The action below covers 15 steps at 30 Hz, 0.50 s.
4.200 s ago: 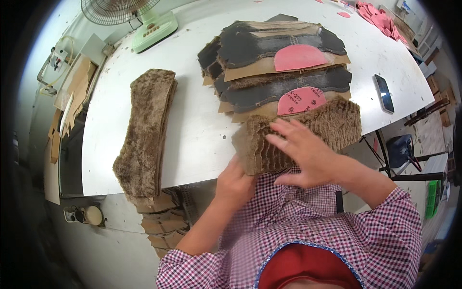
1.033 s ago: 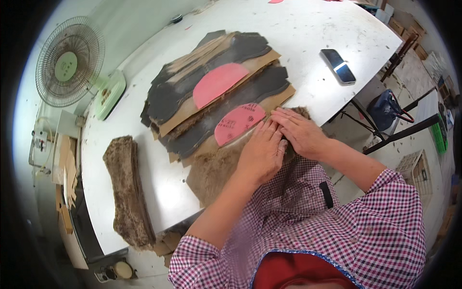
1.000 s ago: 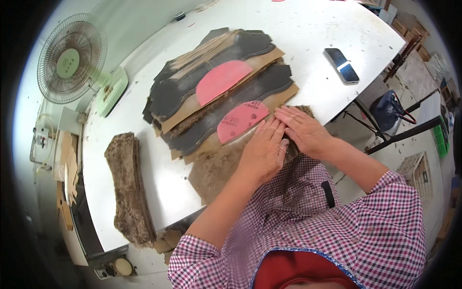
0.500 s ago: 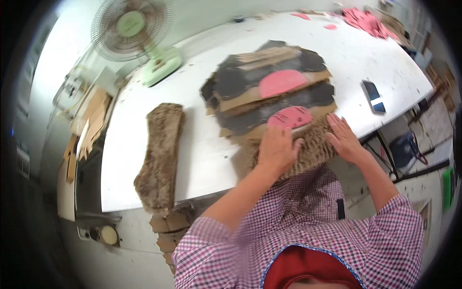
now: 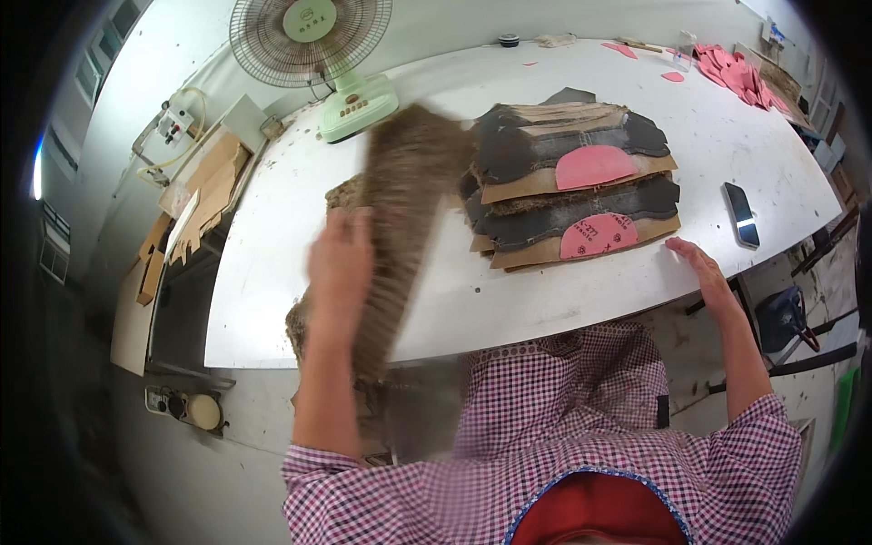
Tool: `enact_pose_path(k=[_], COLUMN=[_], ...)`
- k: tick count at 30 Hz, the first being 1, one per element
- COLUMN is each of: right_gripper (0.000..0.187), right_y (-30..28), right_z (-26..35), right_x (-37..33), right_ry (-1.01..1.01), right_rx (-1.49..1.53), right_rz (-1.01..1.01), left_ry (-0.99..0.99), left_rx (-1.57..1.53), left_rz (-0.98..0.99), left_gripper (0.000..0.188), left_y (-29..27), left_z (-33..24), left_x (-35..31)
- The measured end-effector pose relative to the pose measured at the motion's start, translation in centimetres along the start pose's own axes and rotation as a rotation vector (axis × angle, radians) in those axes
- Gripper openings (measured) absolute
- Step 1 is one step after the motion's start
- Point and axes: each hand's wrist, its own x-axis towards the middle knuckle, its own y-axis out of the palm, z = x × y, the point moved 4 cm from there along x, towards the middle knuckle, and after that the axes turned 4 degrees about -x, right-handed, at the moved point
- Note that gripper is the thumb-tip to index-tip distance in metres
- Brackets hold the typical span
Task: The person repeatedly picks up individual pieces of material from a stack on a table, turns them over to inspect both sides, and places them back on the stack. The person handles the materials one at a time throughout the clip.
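A long brown fur piece (image 5: 409, 200), smeared by motion, is held at its left edge by my left hand (image 5: 341, 268). It hangs slantwise over a second fur piece (image 5: 343, 193), whose left edge peeks out beneath. My right hand (image 5: 707, 272) rests at the table's front edge with fingers stretched out and nothing in them. Just to its left lies a stack of dark-backed fur pieces (image 5: 518, 222) with tan borders. Two pink half-round patches (image 5: 599, 238) show on the stack, the nearer one with printing.
A white table (image 5: 509, 318) carries everything. A pale green fan (image 5: 359, 107) stands at the back left. A phone (image 5: 740, 216) lies at the right, pink scraps (image 5: 740, 77) at the far right. Cardboard pieces (image 5: 213, 195) sit left of the table.
My left hand has carried the fur piece from in front of the stack leftward over the other fur piece. My right hand has let go and moved slightly right.
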Motion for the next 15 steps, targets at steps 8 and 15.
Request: enact_pose_path(k=[8, 15], right_gripper=[0.038, 0.037], right_y=[0.5, 1.1], right_z=[-0.8, 5.8], right_x=[1.9, 1.9], right_ry=[-0.267, -0.356], right_rx=[-0.149, -0.082], right_rz=[0.043, -0.127], left_ry=[-0.234, 0.248], left_rx=[0.514, 0.384], left_rz=[0.171, -0.028], left_gripper=[0.040, 0.043], left_y=[0.7, 2.0], left_z=[11.9, 3.5], left_x=[3.8, 4.3])
